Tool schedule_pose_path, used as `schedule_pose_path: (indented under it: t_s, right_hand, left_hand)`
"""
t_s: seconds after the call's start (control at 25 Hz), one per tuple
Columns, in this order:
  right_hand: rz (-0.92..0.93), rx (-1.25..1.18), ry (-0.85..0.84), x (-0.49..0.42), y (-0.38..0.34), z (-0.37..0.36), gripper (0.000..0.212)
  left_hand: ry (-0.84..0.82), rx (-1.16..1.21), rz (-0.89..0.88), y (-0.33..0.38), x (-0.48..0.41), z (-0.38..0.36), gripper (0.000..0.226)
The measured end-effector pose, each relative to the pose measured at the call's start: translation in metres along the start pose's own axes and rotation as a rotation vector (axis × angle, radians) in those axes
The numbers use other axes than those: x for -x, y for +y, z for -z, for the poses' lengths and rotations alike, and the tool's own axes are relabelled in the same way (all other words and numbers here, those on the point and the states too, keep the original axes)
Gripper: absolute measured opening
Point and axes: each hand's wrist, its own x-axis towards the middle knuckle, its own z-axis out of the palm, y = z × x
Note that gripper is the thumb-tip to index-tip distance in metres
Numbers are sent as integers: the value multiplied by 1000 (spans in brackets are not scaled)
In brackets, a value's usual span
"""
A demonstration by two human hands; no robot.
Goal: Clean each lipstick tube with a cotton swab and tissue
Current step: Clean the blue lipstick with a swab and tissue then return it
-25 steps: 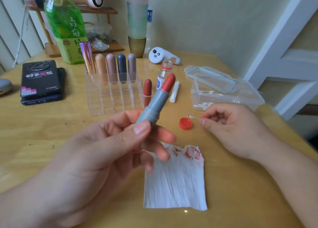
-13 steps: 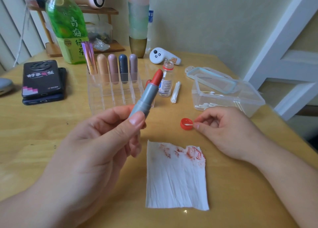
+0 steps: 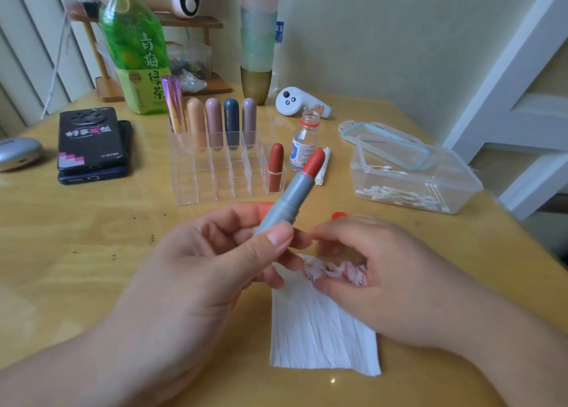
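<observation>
My left hand (image 3: 215, 268) grips the base of a grey lipstick tube (image 3: 292, 197), tilted up to the right with its red bullet exposed. My right hand (image 3: 384, 277) is beside the tube's base, blurred, with its fingers on the red-stained top edge of the white tissue (image 3: 319, 339). No cotton swab shows in it. The red bottle cap (image 3: 339, 215) peeks out just behind that hand. A clear organiser (image 3: 215, 176) behind holds several capped lipsticks and a dark red one (image 3: 275, 166).
A small open glass bottle (image 3: 302, 142) stands right of the organiser. A clear box of cotton swabs (image 3: 415, 179) sits at the right with its lid resting in it. Stacked phones (image 3: 90, 142), a green tea bottle (image 3: 138, 53) and a white controller (image 3: 298, 102) lie farther back.
My right hand left the red cap and moved left onto the tissue's top edge, next to the lipstick base. My left hand shifted the lipstick slightly right; the tissue's top edge now looks rumpled.
</observation>
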Motion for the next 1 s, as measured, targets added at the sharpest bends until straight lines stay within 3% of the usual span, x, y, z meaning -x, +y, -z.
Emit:
schedule_pose_path:
  t_s: [0.04,0.12,0.28,0.44,0.6,0.72,0.8,0.88,1.0]
  right_hand:
    - [-7,72,-41,0,-2,-1,42]
    - [-75,-12,-64,0,-8,-1,42]
    - [-110,-586,-34,7,-14,14,45]
    - [-61,-913,-86,9,-19,21,45]
    - [-254,-1390,53,1,-9,19,56]
    - [-339,-1589,-67,0,-11,16,60]
    - [-355,-1604,-80,1,-14,11,48]
    - [-374,-1478,77,1,-15,12,38]
    - [-324,-854,361,7,-11,17,34]
  left_hand:
    - [-14,-24,4,0,1,0,31]
    - [-37,-63,17,1,4,-2,33]
    - [-108,-34,44,0,7,-8,33]
    - [-91,66,96,-2,10,-10,35]
    - [40,205,28,2,8,-14,38]
    - [69,316,33,1,7,-16,37]
    - [56,315,77,-1,7,-17,38]
    - [83,174,52,-3,8,-16,39]
    - [199,-62,-81,-1,13,-20,34]
